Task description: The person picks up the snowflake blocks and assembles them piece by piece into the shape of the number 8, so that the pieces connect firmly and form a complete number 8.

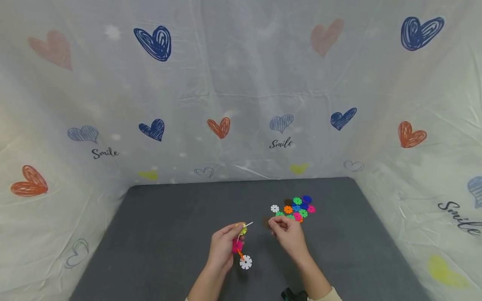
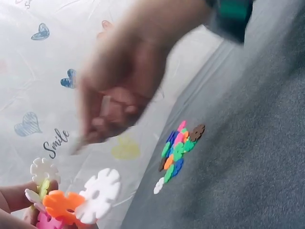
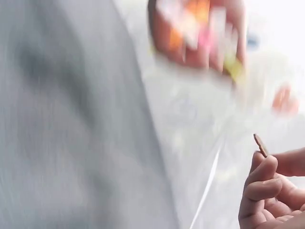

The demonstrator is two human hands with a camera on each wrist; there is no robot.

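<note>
My left hand (image 1: pixel 222 246) grips a chain of notched plastic discs. In the left wrist view it includes a yellow disc (image 2: pixel 44 188), a pink disc (image 2: pixel 49 221), an orange disc (image 2: pixel 64 207) and a large white disc (image 2: pixel 101 195). Another white disc (image 2: pixel 44 170) tops the yellow one; in the head view it shows edge-on. Between thumb and fingers, my right hand (image 1: pixel 289 236) pinches a brown disc (image 1: pixel 266 222), held apart from the chain. The right wrist view shows that brown disc (image 3: pixel 260 144) nearly edge-on, while the left hand and chain there are blurred.
Beyond the right hand, a pile of loose discs (image 1: pixel 296 207) in several colours lies on the dark grey tabletop (image 1: pixel 169 234). A pale curtain (image 1: pixel 241 83) printed with hearts surrounds the back and sides. A black strap-like object (image 1: pixel 293 295) shows near the right wrist.
</note>
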